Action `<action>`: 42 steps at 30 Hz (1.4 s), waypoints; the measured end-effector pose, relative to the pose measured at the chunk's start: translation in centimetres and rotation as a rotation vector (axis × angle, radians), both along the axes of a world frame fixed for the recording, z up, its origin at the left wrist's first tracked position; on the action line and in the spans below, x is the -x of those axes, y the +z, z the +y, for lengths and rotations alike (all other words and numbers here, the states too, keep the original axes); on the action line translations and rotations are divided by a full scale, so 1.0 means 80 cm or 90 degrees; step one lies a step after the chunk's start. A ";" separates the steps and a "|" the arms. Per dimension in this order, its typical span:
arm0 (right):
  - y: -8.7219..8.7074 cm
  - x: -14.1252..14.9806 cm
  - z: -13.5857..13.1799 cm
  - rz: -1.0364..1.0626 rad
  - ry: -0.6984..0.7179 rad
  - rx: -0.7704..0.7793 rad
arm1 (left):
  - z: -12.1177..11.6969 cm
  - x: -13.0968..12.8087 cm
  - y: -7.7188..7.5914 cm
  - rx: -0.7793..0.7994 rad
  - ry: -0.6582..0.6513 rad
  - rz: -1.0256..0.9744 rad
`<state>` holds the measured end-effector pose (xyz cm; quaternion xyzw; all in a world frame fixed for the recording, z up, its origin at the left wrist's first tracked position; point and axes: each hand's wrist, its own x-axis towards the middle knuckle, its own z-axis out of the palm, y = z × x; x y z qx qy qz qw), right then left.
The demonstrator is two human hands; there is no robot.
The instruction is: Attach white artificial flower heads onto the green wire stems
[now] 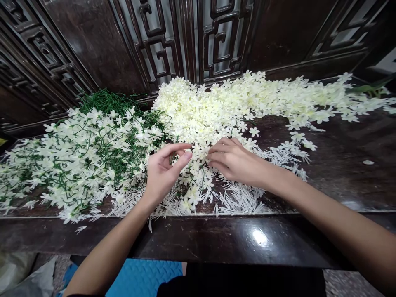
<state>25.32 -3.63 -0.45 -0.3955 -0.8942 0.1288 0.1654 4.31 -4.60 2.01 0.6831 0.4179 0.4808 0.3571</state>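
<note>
My left hand (167, 167) is above the middle of the flower heap, thumb and forefinger brought close together in a pinch. A bit of green shows inside its curled fingers, but I cannot make out what they hold. Facing it, my right hand (233, 159) has its fingers bent together over the white blossoms, and whatever is at the fingertips is hidden. Artificial white flowers on green stems (89, 152) lie to the left. Loose pale-yellow and white blossom heads (198, 111) are heaped behind the hands. Thin white sprigs (241, 198) lie under and in front of them.
The dark, glossy wooden bench (346, 165) carries everything. A tangle of bare green stems (105, 102) sits against the carved wooden backrest (185, 45). Below the front edge are a blue textured mat (148, 276) and a pale plastic bag (34, 280).
</note>
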 end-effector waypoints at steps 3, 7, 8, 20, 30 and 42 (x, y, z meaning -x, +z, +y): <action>-0.001 0.000 0.003 0.012 -0.003 -0.019 | 0.000 -0.001 -0.001 -0.004 0.007 0.039; 0.003 0.002 0.004 0.082 -0.061 -0.070 | 0.002 -0.002 -0.006 -0.042 0.012 0.112; 0.006 0.002 0.003 0.113 -0.077 -0.074 | 0.002 -0.001 -0.007 -0.048 0.009 0.126; 0.035 0.009 -0.011 0.458 -0.061 0.399 | -0.002 -0.004 -0.008 -0.033 -0.118 0.146; 0.037 0.005 -0.009 0.421 -0.070 0.235 | -0.003 -0.003 -0.003 0.052 -0.056 0.064; 0.023 0.013 -0.023 0.027 0.219 0.221 | 0.004 0.002 -0.001 0.119 0.033 -0.008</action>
